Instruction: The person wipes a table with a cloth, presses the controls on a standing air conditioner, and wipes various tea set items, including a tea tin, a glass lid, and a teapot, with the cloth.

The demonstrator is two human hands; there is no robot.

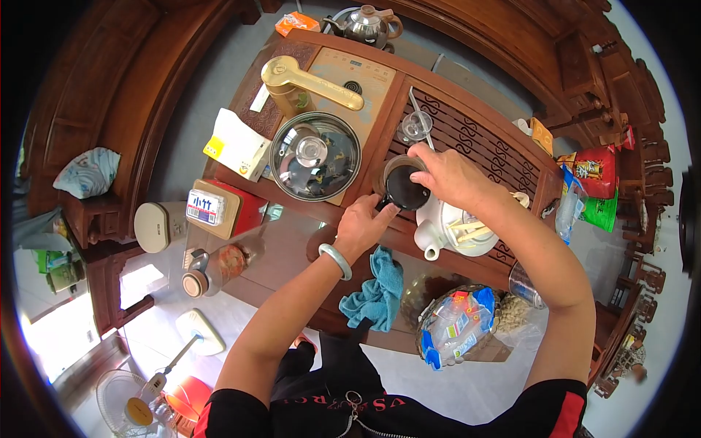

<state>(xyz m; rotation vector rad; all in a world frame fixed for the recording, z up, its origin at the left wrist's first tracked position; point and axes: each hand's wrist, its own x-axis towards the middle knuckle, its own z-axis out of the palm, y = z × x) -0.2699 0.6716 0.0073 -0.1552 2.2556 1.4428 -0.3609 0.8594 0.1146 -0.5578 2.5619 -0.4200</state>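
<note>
holding a dark round vessel [409, 190] by its black handle [385, 203], clasped between thumb and fingers of the left hand [358, 228], up above the near left corner of the slatted tea tray [467, 128]. got the right hand [456, 177] at the far right side of the rim too, thumb reaching over the opening, but honestly can't tell from up here whether gripping it or just resting there. working right next to a white teapot [432, 220] and some pale sticks [467, 232]. wearing a pale bangle [334, 261] on the left wrist. can see a small clear cup [416, 127] on the tray just past the vessel. also got a lidded glass pot [315, 155] off to the left, beside a white tissue box [237, 146], plus a crumpled blue towel [378, 290] closer in and some plastic packets [460, 325] to the right of that.
</note>
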